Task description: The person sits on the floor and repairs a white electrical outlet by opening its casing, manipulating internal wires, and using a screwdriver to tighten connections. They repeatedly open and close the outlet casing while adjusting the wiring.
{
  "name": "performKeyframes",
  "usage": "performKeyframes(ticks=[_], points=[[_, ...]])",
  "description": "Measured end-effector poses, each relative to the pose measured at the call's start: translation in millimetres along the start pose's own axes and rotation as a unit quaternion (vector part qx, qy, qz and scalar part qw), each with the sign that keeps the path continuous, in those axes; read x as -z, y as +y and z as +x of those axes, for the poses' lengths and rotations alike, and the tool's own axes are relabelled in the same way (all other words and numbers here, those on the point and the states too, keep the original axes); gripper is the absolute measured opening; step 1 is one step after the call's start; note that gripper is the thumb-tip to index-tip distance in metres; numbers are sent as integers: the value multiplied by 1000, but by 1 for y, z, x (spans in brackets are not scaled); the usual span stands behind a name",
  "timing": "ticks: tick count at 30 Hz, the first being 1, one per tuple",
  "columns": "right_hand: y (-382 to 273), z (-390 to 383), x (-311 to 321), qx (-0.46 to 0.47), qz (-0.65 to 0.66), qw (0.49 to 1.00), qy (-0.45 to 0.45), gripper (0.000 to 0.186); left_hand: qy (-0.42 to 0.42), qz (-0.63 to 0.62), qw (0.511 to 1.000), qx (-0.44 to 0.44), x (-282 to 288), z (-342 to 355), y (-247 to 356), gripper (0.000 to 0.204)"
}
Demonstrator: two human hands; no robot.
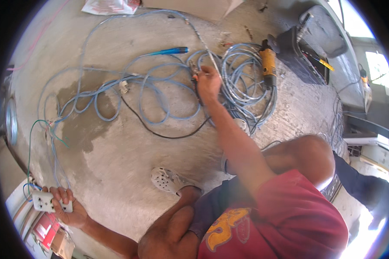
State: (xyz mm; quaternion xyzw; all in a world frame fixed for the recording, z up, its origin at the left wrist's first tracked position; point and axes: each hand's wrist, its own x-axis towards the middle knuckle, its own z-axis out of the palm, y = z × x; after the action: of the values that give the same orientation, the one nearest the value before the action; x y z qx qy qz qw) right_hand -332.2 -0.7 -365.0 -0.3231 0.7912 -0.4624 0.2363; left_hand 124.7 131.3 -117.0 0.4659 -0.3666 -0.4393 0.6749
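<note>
The left hand point(71, 212) grips a slotted, oblong white socket plate point(43, 202).

From my end I see a rough grey concrete floor point(121, 157) with a darker patch point(85, 134) toward the left, a bright window-like opening point(379, 67) at right, and white glare point(362, 238) lower right.

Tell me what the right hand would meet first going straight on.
Beyond the pliers it holds, the right hand would probably meet loops of blue cable first, though depth is unclear.
</note>
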Motion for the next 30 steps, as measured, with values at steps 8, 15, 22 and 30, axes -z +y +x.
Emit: performKeyframes(ticks=[8, 15, 22, 30], points=[[10, -10, 5, -56, 39, 997, -41, 22, 8, -25, 1000, 11, -13, 0, -13, 49], [-12, -12, -1, 10, -41, 997, -58, 24, 3, -37, 999, -1, -13, -2, -12, 50], [-15, -25, -13, 46, 20, 991, -122, 28, 43, -30, 999, -12, -11, -9, -12, 49], [-14, -27, -18, 93, -87, 983, -136, 28, 79, -7, 997, -8, -4, -14, -16, 51]])
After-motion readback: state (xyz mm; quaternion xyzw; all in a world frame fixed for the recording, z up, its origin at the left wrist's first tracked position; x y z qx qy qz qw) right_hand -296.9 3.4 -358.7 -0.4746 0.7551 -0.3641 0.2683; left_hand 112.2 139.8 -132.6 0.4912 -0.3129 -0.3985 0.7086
